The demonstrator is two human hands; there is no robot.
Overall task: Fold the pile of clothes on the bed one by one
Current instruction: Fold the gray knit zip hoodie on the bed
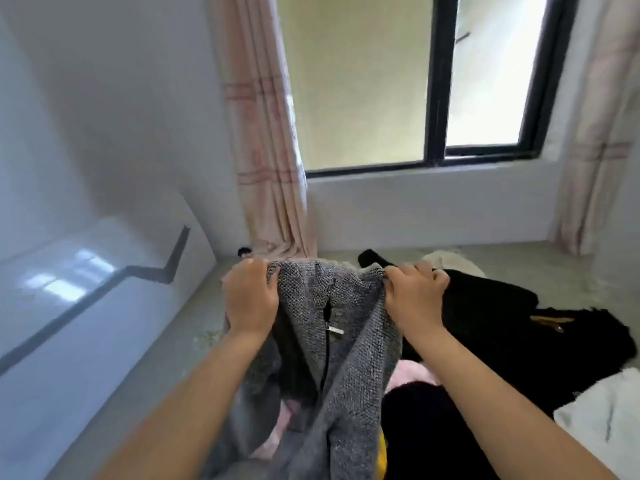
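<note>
Grey knit fills the middle of my view as I hold a sweater (332, 341) up off the bed (540, 268), my left hand (251, 299) and right hand (414, 296) each clamped on its top edge, fingers curled over the fabric, one hand at either side of the neckline. Between them the garment sags in a loose V, with a small white tag (335, 329) and a dark cord hanging at its centre, and the lower part trails down toward me. Below it lies the rest of the pile: something pink (408, 374) just under the hem, a scrap of yellow (382, 455) lower still, and a spread of black clothing (502, 327) to my right, with a white piece (602, 424) at the near right edge and a pale one (450, 259) farther back. Beyond are a pink curtain (266, 150) and a dark-framed window (436, 81). I judge this to be the opening of a fold on one item, with most of the pile not yet folded. To do it well I would draw my hands apart until the top edge is taut, let the body hang straight so both sleeves fall free, then lay it flat on a bare stretch of bed before folding the sides inward; the loose knit looks likely to stretch or bunch if pulled unevenly.
</note>
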